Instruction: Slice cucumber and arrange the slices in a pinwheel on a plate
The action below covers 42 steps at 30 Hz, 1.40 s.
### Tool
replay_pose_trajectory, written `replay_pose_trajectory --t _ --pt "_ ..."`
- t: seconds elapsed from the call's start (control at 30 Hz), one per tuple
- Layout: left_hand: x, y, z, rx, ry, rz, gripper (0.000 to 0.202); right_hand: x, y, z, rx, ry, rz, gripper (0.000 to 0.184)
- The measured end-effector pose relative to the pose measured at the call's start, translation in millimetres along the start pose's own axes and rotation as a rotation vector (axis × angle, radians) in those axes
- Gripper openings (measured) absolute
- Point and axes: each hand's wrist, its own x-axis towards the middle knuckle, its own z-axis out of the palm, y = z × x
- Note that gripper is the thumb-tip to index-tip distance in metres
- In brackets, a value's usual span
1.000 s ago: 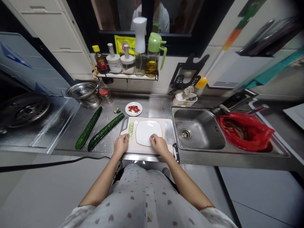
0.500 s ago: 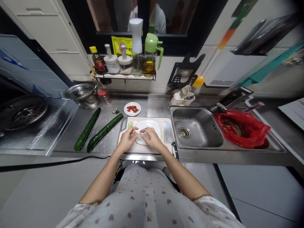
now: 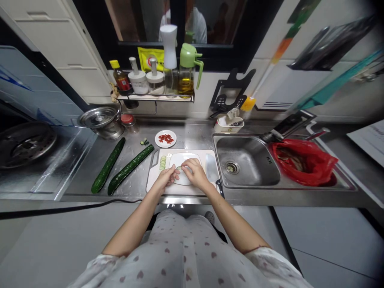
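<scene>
Over a white plate [image 3: 177, 157], my left hand [image 3: 167, 178] and my right hand [image 3: 195, 175] meet at a pale cucumber slice [image 3: 179, 168]. Thumb and fingers of both hands pinch it, though the exact contact is small and partly hidden. The plate stands on a light cutting board [image 3: 152, 182]. Along the board's left side lies a row of overlapping cucumber slices [image 3: 162, 162], just beyond my left hand. A knife [image 3: 212, 168] rests at the board's right side, its black handle towards me.
Two whole cucumbers [image 3: 108, 165] lie left of the board, near small cucumber ends [image 3: 144, 142]. Behind it is a small plate of chopped red pepper [image 3: 165, 139]. To the right are the sink [image 3: 249, 160] and a red bag [image 3: 306, 166]. A seasoning shelf [image 3: 156, 97] hangs above.
My left hand has drawn back and down, showing more of the slice row. My right hand has moved slightly, and its fingers have closed onto the slice. The view has shifted a little.
</scene>
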Motion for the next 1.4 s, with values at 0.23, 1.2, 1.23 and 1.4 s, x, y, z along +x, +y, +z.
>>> replay_pose_trajectory --t 0.23,1.2,1.23,1.4 --pt "14 3 0.5 -0.152 0.006 0.002 0.043 -3 7 0 -0.022 -0.028 -0.031 0.022" --pt "69 -17 7.3 0.02 0.046 0.338 0.036 2 54 11 0.193 -0.195 0.289 0.014" --pt "69 -18 7.2 0.023 0.042 0.343 0.036 2 54 10 0.204 -0.202 0.294 0.015" --pt "73 -21 8.0 0.028 0.025 0.347 0.035 2 58 10 0.228 -0.235 0.316 0.017"
